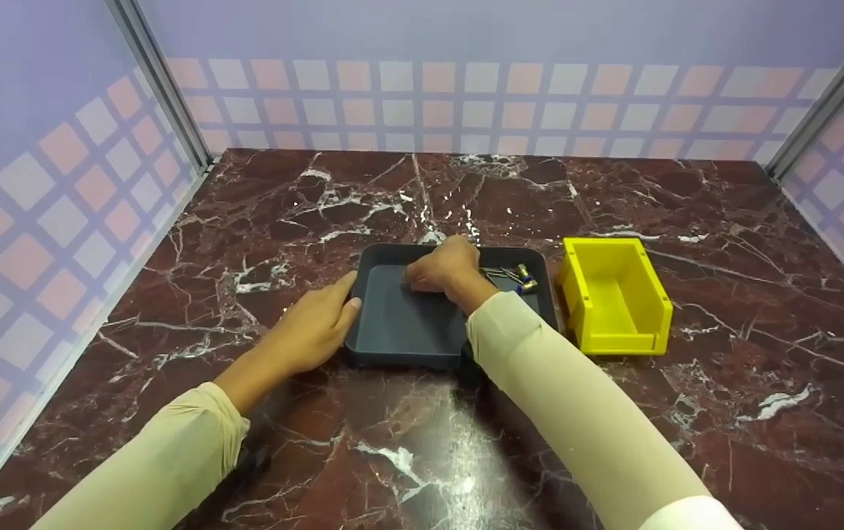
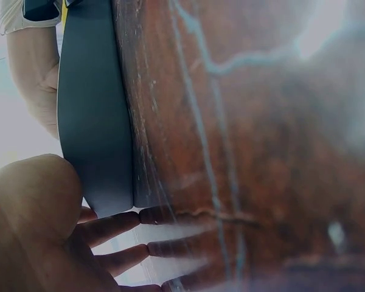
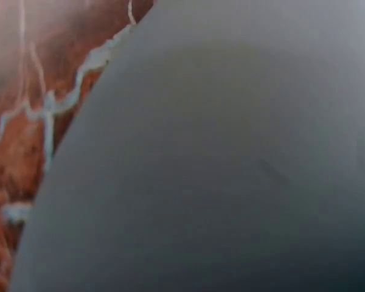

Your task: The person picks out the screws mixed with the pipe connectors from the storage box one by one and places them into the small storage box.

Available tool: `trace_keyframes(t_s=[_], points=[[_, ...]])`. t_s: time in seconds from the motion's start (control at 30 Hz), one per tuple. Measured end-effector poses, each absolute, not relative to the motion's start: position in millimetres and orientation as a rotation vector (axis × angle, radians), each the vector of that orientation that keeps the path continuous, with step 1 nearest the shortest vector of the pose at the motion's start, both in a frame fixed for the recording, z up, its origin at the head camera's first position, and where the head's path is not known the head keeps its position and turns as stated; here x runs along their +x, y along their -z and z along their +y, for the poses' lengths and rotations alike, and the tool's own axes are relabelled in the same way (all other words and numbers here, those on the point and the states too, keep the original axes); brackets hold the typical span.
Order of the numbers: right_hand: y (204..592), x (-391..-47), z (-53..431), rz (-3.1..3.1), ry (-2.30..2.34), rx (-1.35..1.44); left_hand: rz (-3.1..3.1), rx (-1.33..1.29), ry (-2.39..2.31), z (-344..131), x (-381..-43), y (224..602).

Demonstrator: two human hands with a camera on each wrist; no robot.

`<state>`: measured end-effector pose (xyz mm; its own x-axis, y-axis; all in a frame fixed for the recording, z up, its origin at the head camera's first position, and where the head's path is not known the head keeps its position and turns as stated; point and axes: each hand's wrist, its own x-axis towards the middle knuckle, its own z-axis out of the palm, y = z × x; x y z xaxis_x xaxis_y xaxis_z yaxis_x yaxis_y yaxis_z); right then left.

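A shallow dark grey tray (image 1: 407, 324) lies on the marble-patterned table. My left hand (image 1: 313, 324) rests against its left side, with the fingers fairly straight along the wall. In the left wrist view, the fingertips of that hand (image 2: 103, 243) reach the tabletop beside the tray's outer wall (image 2: 97, 115). My right hand (image 1: 445, 266) is down inside the tray towards its far side, fingers bent. Whatever its fingertips touch or hold is hidden. Several small metal fittings (image 1: 518, 278), brass-coloured with some blue, lie in the tray's right part. The right wrist view is mostly filled by a blurred grey surface.
A yellow open-front bin (image 1: 624, 344) stands just right of the tray. The dark red marble table (image 1: 746, 412) runs back to a checked partition (image 1: 422, 96), with more panels at the left and right. Light glares off the table's front.
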<state>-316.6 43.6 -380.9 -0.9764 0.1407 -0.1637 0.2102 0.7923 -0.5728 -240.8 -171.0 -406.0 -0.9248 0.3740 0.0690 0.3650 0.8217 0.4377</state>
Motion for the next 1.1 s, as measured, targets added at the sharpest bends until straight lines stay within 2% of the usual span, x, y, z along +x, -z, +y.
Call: trace_keyframes(t_s=[1.1], points=[[387.7, -315.6, 35.2, 2.867, 1.017, 0.397, 2.980, 0.598, -0.717, -170.7, -240.4, 406.5]])
